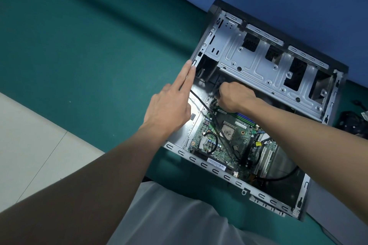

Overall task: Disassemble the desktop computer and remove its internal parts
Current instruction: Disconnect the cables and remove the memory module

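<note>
Left grip (169, 109) flat along case rim (206, 42)

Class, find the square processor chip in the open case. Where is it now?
In the head view, the processor chip sits midway on the motherboard, just below the right hand, a black cable running past its left edge.

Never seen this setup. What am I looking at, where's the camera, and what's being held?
There is no robot. One camera is worn on a person's head and looks down at their bare hands. An open computer case lies on its side on a green mat. Its motherboard and a black cable are exposed, with a metal drive cage beyond them. The left hand rests straight fingers on the case's edge. The right hand is curled inside the case at the board's far end, and whether it grips anything is hidden. Dark items lie at the right edge.
</note>
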